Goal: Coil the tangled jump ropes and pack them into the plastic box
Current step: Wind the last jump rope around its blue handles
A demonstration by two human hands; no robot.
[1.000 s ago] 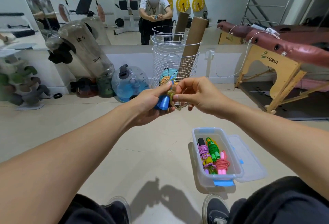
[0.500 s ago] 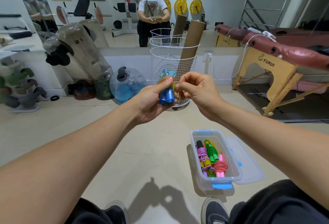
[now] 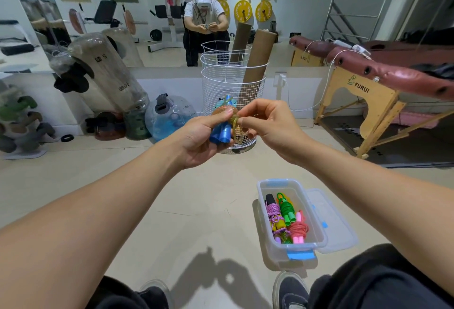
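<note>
Only 1 view here, the head cam looking down over both forearms. The left hand (image 3: pixel 199 136) is wrapped around the blue handles (image 3: pixel 221 134) of a jump rope, thumb pressed on top of the bundle, handles pointing down and toward the camera. The right hand (image 3: pixel 267 124) sits just to the right of it, fingertips pinching the yellowish-green cord (image 3: pixel 236 125) that's wound into a small coil against the handles. Both hands are touching the same bundle, held up in the middle of the view, well above the floor.

The plastic box (image 3: pixel 264 215) is on the floor near the person's feet, to the right and nearer than the hands. It's clear with blue latches, open, and its lid (image 3: pixel 331 222) lies flat just beside its right wall. Inside there are already some coiled ropes: a purple one (image 3: pixel 272 210) on the left, a green one (image 3: pixel 286 208) in the middle and a pink one (image 3: pixel 298 228) toward the near right.

Farther back, right behind the hands, there's a white wire basket (image 3: pixel 221 82) with a cardboard tube (image 3: pixel 255 62) standing tilted in it. A wooden massage table (image 3: pixel 368 92) with maroon padding is at far right, and a big mirror (image 3: pixel 159 26) on the far wall shows the person's reflection. 2 dark shoes poke in at the bottom edge.
</note>
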